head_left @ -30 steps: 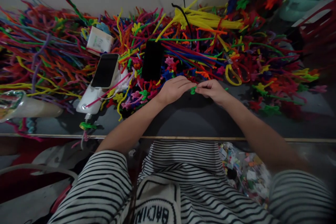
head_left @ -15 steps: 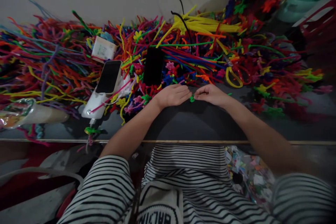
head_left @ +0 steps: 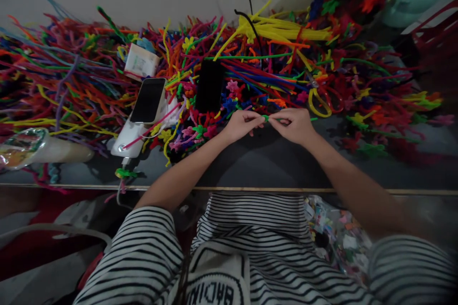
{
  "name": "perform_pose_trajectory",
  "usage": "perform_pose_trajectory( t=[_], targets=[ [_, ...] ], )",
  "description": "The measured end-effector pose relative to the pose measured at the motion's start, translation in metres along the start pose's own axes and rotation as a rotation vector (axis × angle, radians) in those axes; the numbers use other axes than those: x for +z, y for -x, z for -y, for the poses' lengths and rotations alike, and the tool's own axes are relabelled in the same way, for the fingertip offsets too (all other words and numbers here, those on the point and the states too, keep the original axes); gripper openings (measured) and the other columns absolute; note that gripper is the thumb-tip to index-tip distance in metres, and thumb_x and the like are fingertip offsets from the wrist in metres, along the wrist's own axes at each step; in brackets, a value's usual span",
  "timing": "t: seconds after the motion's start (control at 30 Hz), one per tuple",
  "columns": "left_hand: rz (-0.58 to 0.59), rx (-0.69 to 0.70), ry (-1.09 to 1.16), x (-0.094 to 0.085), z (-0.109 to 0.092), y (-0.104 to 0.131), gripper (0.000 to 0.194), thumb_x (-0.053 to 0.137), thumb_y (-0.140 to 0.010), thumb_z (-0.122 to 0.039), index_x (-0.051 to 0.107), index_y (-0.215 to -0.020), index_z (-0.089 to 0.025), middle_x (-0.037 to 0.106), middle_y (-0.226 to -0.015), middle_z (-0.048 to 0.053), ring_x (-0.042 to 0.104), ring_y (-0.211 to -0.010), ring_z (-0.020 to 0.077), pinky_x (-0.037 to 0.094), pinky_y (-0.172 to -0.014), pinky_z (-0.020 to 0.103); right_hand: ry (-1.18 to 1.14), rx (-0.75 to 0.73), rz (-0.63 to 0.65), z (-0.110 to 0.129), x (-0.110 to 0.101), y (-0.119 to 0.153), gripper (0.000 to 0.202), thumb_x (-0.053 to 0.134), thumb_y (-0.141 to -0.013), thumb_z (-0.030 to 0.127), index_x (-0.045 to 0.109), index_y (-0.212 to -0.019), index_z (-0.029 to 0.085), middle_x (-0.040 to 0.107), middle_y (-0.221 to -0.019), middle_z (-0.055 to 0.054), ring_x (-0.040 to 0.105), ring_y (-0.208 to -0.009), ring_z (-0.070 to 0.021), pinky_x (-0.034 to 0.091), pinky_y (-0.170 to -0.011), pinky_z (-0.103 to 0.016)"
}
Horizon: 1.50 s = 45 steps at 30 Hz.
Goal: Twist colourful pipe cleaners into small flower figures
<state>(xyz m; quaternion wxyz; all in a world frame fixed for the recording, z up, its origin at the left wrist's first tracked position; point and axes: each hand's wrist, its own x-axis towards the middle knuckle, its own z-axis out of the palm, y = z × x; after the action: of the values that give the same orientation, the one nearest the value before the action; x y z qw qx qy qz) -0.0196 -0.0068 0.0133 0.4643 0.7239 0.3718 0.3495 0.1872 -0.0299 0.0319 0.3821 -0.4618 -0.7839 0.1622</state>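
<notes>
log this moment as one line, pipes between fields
left hand: pinching green pipe cleaner | right hand: pinching it too | nearby: scissors, multicoloured pile

We count two hands point(head_left: 242, 125) point(head_left: 295, 125), two phones point(head_left: 147, 101) point(head_left: 210, 88), one power bank point(head_left: 128, 139), one box point(head_left: 141, 61), one cup point(head_left: 66, 147), one pair of scissors point(head_left: 311, 100) and countless fuzzy stems point(head_left: 311, 34).

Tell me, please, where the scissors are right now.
In the head view, the scissors lie right of centre, just past the right hand, at the near edge of the colourful pile.
</notes>
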Motion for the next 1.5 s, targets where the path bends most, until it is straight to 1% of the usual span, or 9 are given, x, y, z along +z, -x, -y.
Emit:
perform_pose_trajectory(
  t=[0.13,0.23,0.37,0.57,0.67,0.8,1.0,1.27,1.5],
  targets=[
    [-0.199,0.349,-0.276,-0.01,0.007,-0.001,0.032,0.064,-0.093,-0.044,0.073,-0.11,-0.018,0.077,-0.095,0.007,0.07,-0.083,0.0157,0.058,-0.077,0.03,-0.238,0.238,0.064,-0.01,-0.007,-0.007,0.029,0.07,-0.079,0.042,0.08,-0.08,0.015,0.042,-0.047,0.004,0.028,-0.046,-0.0078,0.024,-0.049,-0.027],
    [-0.17,0.65,-0.54,-0.018,0.01,0.0,0.022,0.058,-0.099,-0.032,0.073,-0.109,-0.019,0.077,-0.099,0.008,0.07,-0.096,0.0165,0.056,-0.093,0.035,-0.361,0.331,0.17,-0.012,-0.003,-0.008,0.035,0.073,-0.075,0.047,0.079,-0.08,0.013,0.039,-0.047,0.005,0.024,-0.047,-0.0062,0.019,-0.048,-0.026],
    [-0.097,0.779,-0.729,-0.021,0.007,0.004,0.024,0.049,-0.101,-0.022,0.071,-0.109,-0.02,0.076,-0.099,0.006,0.069,-0.095,0.0151,0.056,-0.093,0.033,-0.455,0.376,0.264,-0.012,0.003,-0.007,0.037,0.077,-0.069,0.049,0.077,-0.077,0.013,0.045,-0.049,0.004,0.026,-0.046,-0.005,0.019,-0.046,-0.024],
    [-0.134,0.634,-0.682,-0.009,-0.001,0.005,0.021,0.056,-0.095,-0.03,0.071,-0.085,-0.018,0.071,-0.078,0.006,0.067,-0.08,0.0176,0.055,-0.078,0.033,-0.342,0.291,0.242,-0.009,0.007,-0.004,0.038,0.071,-0.075,0.05,0.079,-0.081,0.013,0.043,-0.047,0.004,0.027,-0.046,-0.0067,0.021,-0.046,-0.025],
    [-0.196,0.347,-0.471,-0.003,-0.004,0.005,0.021,0.063,-0.086,-0.029,0.068,-0.07,-0.017,0.066,-0.064,0.003,0.062,-0.065,0.0148,0.051,-0.066,0.029,-0.102,0.08,0.133,-0.002,0.009,0.0,0.027,0.065,-0.082,0.041,0.081,-0.083,0.018,0.057,-0.055,0.0,0.04,-0.049,-0.0097,0.03,-0.05,-0.027],
    [-0.053,0.019,-0.075,-0.002,-0.006,0.004,0.029,0.07,-0.082,-0.038,0.067,-0.064,-0.015,0.064,-0.058,0.001,0.055,-0.053,0.0097,0.043,-0.054,0.023,0.144,-0.091,0.067,0.008,0.004,0.008,0.02,0.065,-0.085,0.035,0.081,-0.086,0.024,0.068,-0.066,-0.003,0.05,-0.057,-0.0125,0.034,-0.055,-0.028],
    [0.029,0.06,0.221,-0.006,-0.003,-0.002,0.049,0.072,-0.079,-0.064,0.071,-0.073,-0.015,0.072,-0.071,0.006,0.064,-0.065,0.012,0.051,-0.066,0.025,-0.263,0.155,0.068,0.009,-0.004,0.001,0.032,0.068,-0.082,0.048,0.079,-0.079,0.018,0.059,-0.058,-0.001,0.033,-0.047,-0.0079,0.027,-0.047,-0.027],
    [0.022,0.274,-0.109,-0.016,0.001,-0.004,0.046,0.069,-0.083,-0.062,0.074,-0.069,-0.018,0.074,-0.073,0.006,0.066,-0.072,0.0142,0.05,-0.071,0.027,-0.475,0.328,0.212,-0.006,0.004,-0.002,0.041,0.078,-0.072,0.056,0.078,-0.078,0.016,0.038,-0.047,0.006,0.021,-0.048,-0.0058,0.015,-0.046,-0.026],
    [-0.064,0.219,-0.082,-0.012,0.004,-0.002,0.052,0.052,-0.094,-0.061,0.075,-0.08,-0.016,0.075,-0.077,0.008,0.066,-0.072,0.0136,0.05,-0.069,0.026,-0.446,0.362,0.162,-0.013,0.004,-0.004,0.041,0.078,-0.072,0.055,0.08,-0.08,0.015,0.04,-0.049,0.004,0.026,-0.05,-0.0074,0.02,-0.048,-0.027]
  ],
)
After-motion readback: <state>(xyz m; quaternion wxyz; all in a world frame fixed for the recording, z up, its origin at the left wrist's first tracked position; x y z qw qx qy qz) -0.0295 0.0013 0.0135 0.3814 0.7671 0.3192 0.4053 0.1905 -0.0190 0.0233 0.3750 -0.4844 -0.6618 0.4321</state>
